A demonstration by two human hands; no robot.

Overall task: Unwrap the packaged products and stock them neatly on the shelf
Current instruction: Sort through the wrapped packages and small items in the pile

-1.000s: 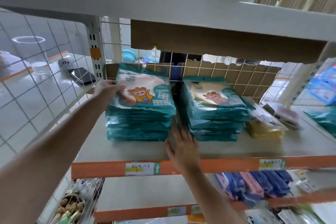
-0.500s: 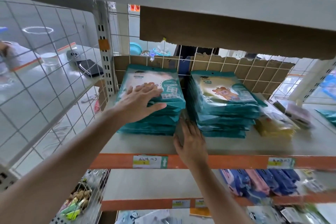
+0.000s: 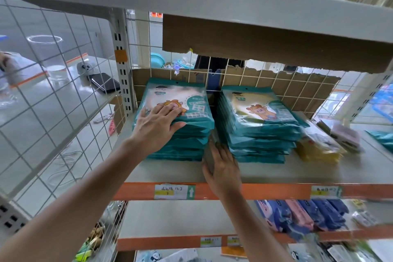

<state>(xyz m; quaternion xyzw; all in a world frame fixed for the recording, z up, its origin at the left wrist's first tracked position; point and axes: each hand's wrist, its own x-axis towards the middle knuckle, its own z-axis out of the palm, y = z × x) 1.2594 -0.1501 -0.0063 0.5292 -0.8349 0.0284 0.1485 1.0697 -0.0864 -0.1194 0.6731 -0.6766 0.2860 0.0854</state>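
Two stacks of teal packets with a cartoon animal on the front stand side by side on the grey shelf board (image 3: 319,171). My left hand (image 3: 156,126) lies flat, fingers straight, on the top packet of the left stack (image 3: 180,117). My right hand (image 3: 223,168) stands edge-on in the gap between the stacks, fingers straight against the front right side of the left stack. The right stack (image 3: 258,125) is untouched. Neither hand holds anything.
Yellow packets (image 3: 319,149) and a small pink box (image 3: 345,134) lie right of the stacks. Wire mesh (image 3: 53,112) closes the left side, cardboard (image 3: 297,89) backs the shelf. The orange shelf edge (image 3: 276,191) carries price labels. Blue and pink packets (image 3: 302,215) fill the lower shelf.
My left hand moved from the back left corner of the left stack onto its top and now lies flat there. My right hand stays in the gap between the stacks.
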